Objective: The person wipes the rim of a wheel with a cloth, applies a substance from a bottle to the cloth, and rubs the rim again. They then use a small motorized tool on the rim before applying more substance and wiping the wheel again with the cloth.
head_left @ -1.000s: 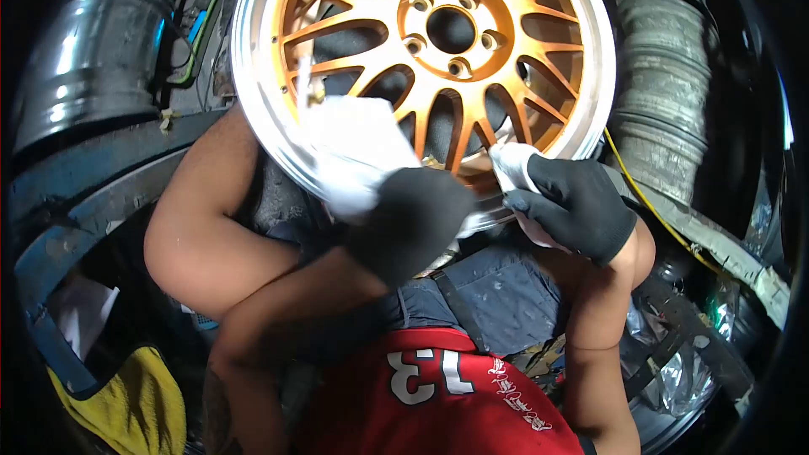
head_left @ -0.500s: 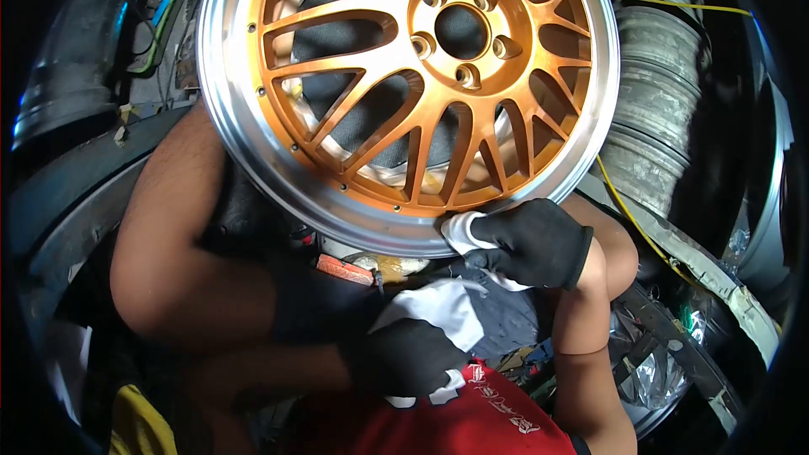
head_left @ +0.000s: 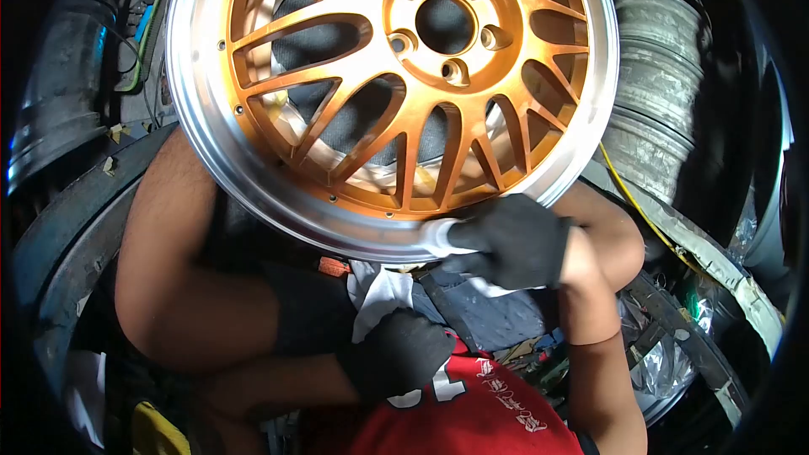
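A gold multi-spoke wheel rim (head_left: 472,105) with a polished silver lip stands tilted in front of me between my knees. My right hand (head_left: 514,240), in a black glove, is closed on a white cloth (head_left: 437,237) and presses it against the lower lip of the rim. Close to my chest, my left hand (head_left: 400,354), also gloved in black, is closed around a second white cloth (head_left: 377,291), which sticks up towards the rim. The left fingers are partly hidden, and the right hand is slightly blurred.
Several bare metal wheel barrels (head_left: 653,76) are stacked at the right, with a yellow cord (head_left: 628,190) running past them. Crumpled clear plastic (head_left: 666,371) lies lower right. A dark cylindrical part (head_left: 67,76) stands at the far left, and an orange-red block (head_left: 334,266) sits below the rim.
My right hand has slid slightly left with its cloth along the rim's lip. My left hand's cloth has shifted left and looks more bunched. The rim appears a little further left in view.
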### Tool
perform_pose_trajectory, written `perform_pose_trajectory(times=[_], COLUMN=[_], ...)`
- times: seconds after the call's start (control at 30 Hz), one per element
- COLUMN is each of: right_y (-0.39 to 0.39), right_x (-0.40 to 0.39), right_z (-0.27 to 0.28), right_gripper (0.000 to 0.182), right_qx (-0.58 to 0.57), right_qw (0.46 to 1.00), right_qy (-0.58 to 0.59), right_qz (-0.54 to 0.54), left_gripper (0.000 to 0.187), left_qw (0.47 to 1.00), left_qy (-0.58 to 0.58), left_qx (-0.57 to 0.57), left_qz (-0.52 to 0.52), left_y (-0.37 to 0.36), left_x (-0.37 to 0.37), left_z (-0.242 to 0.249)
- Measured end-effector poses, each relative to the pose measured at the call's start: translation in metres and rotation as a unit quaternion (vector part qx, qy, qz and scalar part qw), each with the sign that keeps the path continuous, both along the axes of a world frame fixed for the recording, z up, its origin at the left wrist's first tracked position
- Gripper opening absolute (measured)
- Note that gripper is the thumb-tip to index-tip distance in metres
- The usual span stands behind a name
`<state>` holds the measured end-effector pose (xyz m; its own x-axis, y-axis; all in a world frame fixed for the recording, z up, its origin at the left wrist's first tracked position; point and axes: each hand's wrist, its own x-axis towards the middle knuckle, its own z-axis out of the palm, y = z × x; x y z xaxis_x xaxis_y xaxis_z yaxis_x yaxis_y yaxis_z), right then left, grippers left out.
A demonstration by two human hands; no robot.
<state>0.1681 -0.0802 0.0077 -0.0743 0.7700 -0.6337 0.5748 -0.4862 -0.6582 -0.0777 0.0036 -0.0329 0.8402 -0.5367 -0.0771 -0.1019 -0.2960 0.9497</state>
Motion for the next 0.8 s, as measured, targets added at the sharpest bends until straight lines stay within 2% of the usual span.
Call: perform_pose_trajectory(times=[0.03,0.07,0.1,0.17,0.2,0.27,0.3,0.37,0.47,0.5,0.57,0.63,0.67,0.73,0.77,0.8], right_y=[0.006,0.013,0.003,-0.014,-0.009,0.002,0.002,0.005,-0.019,-0.004,0.008,-0.008,-0.019,-0.010,-0.002,0.006], right_x=[-0.009,-0.003,0.002,0.011,0.012,-0.007,-0.016,-0.004,0.007,0.001,-0.023,-0.006,0.000,0.000,-0.004,-0.016], right_z=[-0.005,0.004,0.003,0.010,0.014,0.006,0.001,0.004,0.000,0.001,-0.006,-0.002,-0.001,0.012,0.011,0.006], right_gripper=[0.020,0.018,0.019,0.023,0.029,0.021,0.018,0.016,0.020,0.020,0.018,0.022,0.025,0.030,0.028,0.025], right_qx=[0.040,-0.023,-0.019,0.029,-0.067,0.032,0.093,-0.024,0.019,-0.034,0.060,0.023,0.046,0.001,-0.005,0.030], right_qw=[0.999,1.000,1.000,0.998,0.996,0.996,0.992,0.999,0.999,0.999,0.998,1.000,0.998,1.000,0.999,0.996], right_qy=[-0.013,-0.002,-0.012,-0.049,-0.030,-0.064,-0.079,-0.013,0.022,0.027,-0.001,0.012,0.006,-0.014,-0.029,-0.069], right_qz=[0.012,0.020,0.021,0.015,0.052,0.057,0.040,0.043,-0.024,0.021,-0.019,0.000,-0.032,-0.017,0.034,0.045], left_gripper=[0.013,0.014,0.013,0.013,0.012,0.012,0.012,0.012,0.009,0.009,0.009,0.010,0.010,0.010,0.011,0.011], left_qw=[1.000,1.000,1.000,1.000,1.000,0.995,0.996,0.998,0.998,0.998,0.998,0.997,0.996,0.995,0.993,0.989], left_qy=[0.002,0.005,0.000,-0.004,-0.016,-0.039,-0.035,-0.030,-0.053,-0.060,-0.065,-0.070,-0.073,-0.071,-0.071,-0.066], left_qx=[-0.008,-0.016,-0.011,0.000,-0.004,-0.020,-0.027,-0.034,0.006,0.011,0.020,0.031,0.040,0.056,0.075,0.096], left_qz=[-0.009,-0.023,-0.029,-0.027,0.018,0.092,0.072,0.036,0.017,0.013,0.018,0.020,0.025,0.048,0.063,0.087], left_y=[-0.001,0.000,0.002,0.005,0.003,-0.002,-0.004,-0.002,0.007,0.011,0.017,0.027,0.033,0.042,0.053,0.066], left_x=[0.002,0.001,0.003,0.003,0.003,-0.001,-0.001,0.001,-0.010,-0.012,-0.009,-0.002,0.002,0.003,0.002,0.005], left_z=[0.000,0.001,0.000,-0.003,-0.006,-0.009,-0.008,-0.008,-0.015,-0.015,-0.014,-0.008,-0.007,-0.006,-0.006,-0.005])
